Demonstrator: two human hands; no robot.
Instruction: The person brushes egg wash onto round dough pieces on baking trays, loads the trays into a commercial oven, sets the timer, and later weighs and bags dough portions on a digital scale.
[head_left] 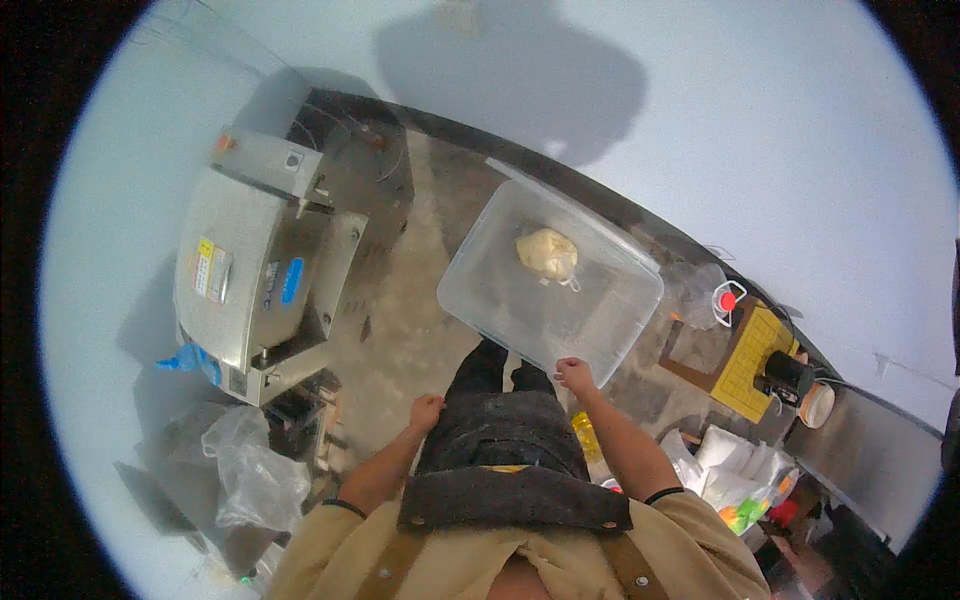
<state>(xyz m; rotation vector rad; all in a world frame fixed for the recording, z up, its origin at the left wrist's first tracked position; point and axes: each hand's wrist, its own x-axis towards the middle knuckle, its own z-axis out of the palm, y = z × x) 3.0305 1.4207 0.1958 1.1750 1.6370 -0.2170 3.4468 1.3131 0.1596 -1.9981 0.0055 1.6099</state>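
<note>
A clear plastic storage bin stands on the floor in front of my legs. Inside it, toward the far side, lies a tied plastic bag of pale yellow stuff. My right hand hangs over the bin's near edge with its fingers curled in; I see nothing in it, and whether it touches the rim I cannot tell. Beside my dark apron, my left hand is loosely closed, also with nothing showing in it. Both forearms are held low, in front of my body.
A steel machine stands at the left, with a crumpled clear bag below it. To the right are a large clear jug with a red cap, a yellow-topped box and plastic packages. A wall closes off the far side.
</note>
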